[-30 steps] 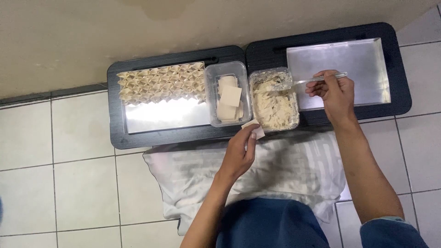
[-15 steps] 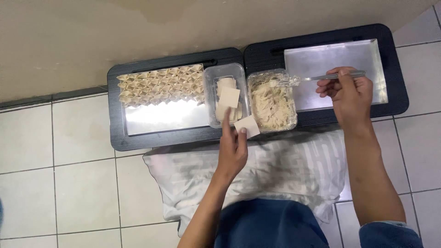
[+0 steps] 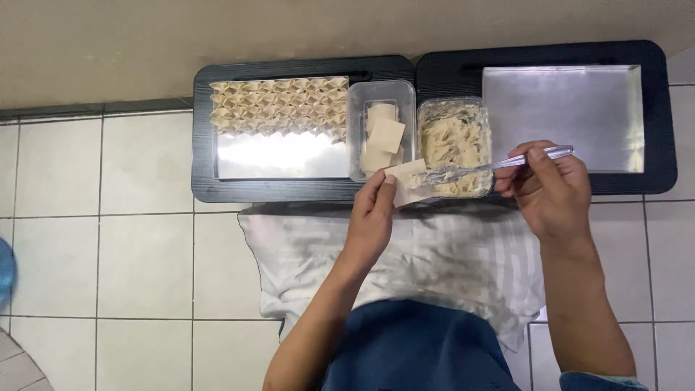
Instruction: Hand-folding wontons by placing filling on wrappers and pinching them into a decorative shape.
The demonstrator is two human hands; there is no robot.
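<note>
We hold the square dough wrapper (image 3: 407, 181) in our left hand (image 3: 371, 221), pinched at its near edge between thumb and fingertips, so that it juts out flat over the front rim of the clear tub of pale filling (image 3: 455, 147). Just to its right lies the metal spoon (image 3: 499, 164), its long axis running left to right, the loaded tip touching the wrapper's right edge and the handle gripped in our right hand (image 3: 550, 190), whose fingers are closed around it. So the wrapper sits to the left of the right hand, well nearer the left. Left of the filling stands a second clear tub with stacked wrappers (image 3: 381, 130), then a steel tray of folded dumplings (image 3: 279, 108); a bare steel tray (image 3: 563, 118) lies to the right, both on black crates over the tiled floor (image 3: 108, 246)
</note>
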